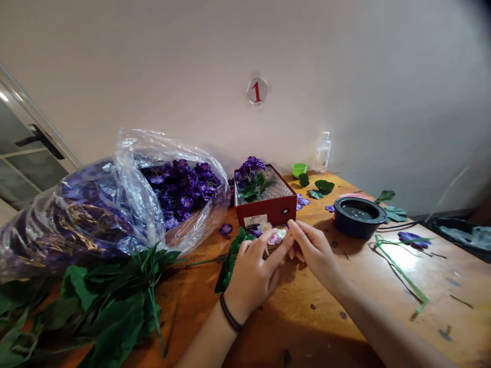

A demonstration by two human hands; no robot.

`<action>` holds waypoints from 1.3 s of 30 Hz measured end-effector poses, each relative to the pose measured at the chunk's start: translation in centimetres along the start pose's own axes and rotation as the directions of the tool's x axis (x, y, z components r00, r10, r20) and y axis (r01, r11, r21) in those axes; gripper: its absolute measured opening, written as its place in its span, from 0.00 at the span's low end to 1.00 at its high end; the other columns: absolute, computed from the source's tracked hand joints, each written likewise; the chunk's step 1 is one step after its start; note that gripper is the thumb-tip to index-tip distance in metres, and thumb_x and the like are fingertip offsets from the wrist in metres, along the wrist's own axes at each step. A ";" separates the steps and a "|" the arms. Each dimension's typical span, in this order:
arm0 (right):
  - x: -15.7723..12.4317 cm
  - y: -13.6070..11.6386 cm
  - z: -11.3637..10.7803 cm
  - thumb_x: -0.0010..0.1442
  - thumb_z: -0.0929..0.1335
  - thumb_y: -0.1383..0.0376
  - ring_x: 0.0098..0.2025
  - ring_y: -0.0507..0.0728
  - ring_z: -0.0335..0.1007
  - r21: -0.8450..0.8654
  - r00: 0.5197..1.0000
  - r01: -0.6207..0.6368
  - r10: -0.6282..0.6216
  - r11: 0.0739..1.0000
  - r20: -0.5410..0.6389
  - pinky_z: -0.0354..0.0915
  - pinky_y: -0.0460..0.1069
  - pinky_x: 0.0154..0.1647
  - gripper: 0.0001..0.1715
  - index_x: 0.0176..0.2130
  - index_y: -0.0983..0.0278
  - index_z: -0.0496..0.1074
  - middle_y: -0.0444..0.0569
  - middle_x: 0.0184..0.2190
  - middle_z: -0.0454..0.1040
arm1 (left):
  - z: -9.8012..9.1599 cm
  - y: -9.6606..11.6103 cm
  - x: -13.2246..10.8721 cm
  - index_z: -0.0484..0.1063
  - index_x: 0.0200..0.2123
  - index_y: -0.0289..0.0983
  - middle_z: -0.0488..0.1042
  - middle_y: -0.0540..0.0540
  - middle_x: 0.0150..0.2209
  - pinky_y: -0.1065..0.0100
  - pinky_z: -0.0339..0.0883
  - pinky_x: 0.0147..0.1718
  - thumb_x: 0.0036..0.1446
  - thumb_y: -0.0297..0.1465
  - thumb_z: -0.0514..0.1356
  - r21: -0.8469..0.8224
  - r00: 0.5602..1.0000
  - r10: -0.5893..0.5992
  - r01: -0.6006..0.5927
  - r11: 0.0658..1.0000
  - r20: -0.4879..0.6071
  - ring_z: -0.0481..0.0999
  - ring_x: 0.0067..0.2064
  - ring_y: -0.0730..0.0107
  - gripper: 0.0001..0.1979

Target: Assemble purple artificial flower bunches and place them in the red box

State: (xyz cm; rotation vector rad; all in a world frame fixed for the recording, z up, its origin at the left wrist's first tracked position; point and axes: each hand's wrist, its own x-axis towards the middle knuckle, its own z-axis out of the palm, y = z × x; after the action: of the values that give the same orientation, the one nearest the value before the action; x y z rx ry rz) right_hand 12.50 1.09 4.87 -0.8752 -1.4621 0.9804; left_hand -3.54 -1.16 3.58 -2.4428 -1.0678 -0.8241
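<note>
My left hand (pixel 255 271), with a black band on its wrist, reaches toward the front of the red shoebox (pixel 265 210). Its fingers are closed and bent, the tips meeting those of my right hand (pixel 315 250), which is pinched. Whatever small thing sits between the fingertips is hidden. White and pink artificial petals (pixel 276 236) show just beyond my left fingers; whether they are held or lie on the table I cannot tell. Inside the box lies a purple artificial flower sprig (pixel 251 176) with green leaves. A dark green leaf (pixel 229 266) is left of my left hand.
A clear plastic bag (pixel 134 204) of purple artificial flowers fills the left, with leafy green stems (pixel 111 306) before it. At right stand a round black heated pot (pixel 359 217) with a cable and a dark bin (pixel 460 237). A green cup (pixel 299 170) and pump bottle (pixel 322 153) stand behind.
</note>
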 end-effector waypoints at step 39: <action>2.0 1.8 -2.5 0.64 0.61 0.61 0.31 0.54 0.71 -0.313 0.973 0.192 -0.222 0.930 -0.062 0.65 0.47 0.34 0.12 0.41 0.64 0.71 0.48 0.29 0.75 | 2.5 -22.4 1.4 0.73 0.44 0.27 0.58 0.25 0.57 0.55 0.64 0.39 0.55 0.27 0.51 0.494 0.390 -0.915 0.777 0.389 0.108 0.72 0.47 0.44 0.17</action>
State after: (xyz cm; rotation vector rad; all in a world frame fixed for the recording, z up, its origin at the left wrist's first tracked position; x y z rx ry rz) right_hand 14.75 3.85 4.09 -0.9515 -1.6106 0.5551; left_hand -18.72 15.59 4.36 -1.5720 -2.5146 -0.2923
